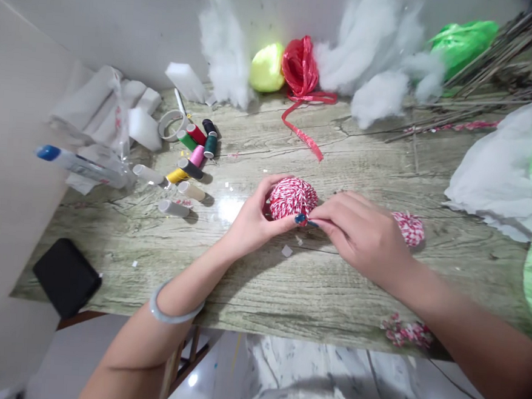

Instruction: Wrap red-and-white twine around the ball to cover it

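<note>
Wood-grain worktop (296, 293), between near and far edges: red-and-white ball (293, 195), cupped in left hand (252, 220); right hand (367, 231) pinching small dark-blue item (300, 219) against it. Step, seemingly: fingertip work; next move calls for steadiness.

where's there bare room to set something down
Open tabletop shows between the red ribbon and white cloth, beyond the right hand; and along the near edge, between the left forearm and the pink-and-white clump. The left hand and striped ball take the middle. It's crowded among the thread spools and along the wall.
</note>
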Demonstrator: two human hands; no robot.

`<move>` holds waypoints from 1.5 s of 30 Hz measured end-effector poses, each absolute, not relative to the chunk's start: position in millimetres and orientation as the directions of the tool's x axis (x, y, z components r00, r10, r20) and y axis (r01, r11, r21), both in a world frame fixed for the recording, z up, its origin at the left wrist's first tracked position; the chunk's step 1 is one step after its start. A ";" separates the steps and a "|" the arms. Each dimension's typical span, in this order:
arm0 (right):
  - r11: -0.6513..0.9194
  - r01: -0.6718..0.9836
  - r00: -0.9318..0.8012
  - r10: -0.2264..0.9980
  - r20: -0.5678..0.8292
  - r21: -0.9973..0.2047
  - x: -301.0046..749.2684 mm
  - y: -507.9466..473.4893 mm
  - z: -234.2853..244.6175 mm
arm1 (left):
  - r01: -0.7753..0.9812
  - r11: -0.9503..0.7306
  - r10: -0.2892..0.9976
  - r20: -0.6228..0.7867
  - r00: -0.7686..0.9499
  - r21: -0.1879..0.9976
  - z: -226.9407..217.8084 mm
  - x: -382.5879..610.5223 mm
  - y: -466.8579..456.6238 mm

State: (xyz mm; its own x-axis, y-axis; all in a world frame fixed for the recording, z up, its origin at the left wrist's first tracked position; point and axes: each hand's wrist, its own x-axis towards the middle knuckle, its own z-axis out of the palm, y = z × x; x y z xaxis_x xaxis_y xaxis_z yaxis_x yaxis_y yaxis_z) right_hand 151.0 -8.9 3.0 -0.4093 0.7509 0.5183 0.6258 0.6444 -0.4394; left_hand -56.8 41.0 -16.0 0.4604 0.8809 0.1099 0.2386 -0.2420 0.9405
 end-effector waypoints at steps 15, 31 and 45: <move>0.676 0.735 -0.512 0.603 0.611 -0.052 145.5 -18.0 6.2 | 0.129 -0.073 0.933 0.022 0.359 0.989 -19.2 -50.9 34.0; 0.680 0.732 -0.550 0.624 0.555 -0.039 139.7 -15.5 0.4 | -0.110 0.342 0.858 -0.263 0.440 0.933 -9.6 -46.1 25.9; 0.612 0.626 -0.471 0.791 0.390 -0.484 140.4 -13.6 -9.1 | 0.022 0.231 0.877 -0.218 0.429 0.973 -12.5 -53.4 29.3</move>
State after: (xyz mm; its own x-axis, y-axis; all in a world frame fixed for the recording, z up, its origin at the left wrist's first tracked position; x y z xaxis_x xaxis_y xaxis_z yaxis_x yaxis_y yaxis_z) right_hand 140.4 -13.6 -9.1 -0.4714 0.7908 0.3904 0.6257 0.6118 -0.4839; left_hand -53.4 29.3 -12.5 0.4287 0.8768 -0.2179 0.0216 0.2311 0.9727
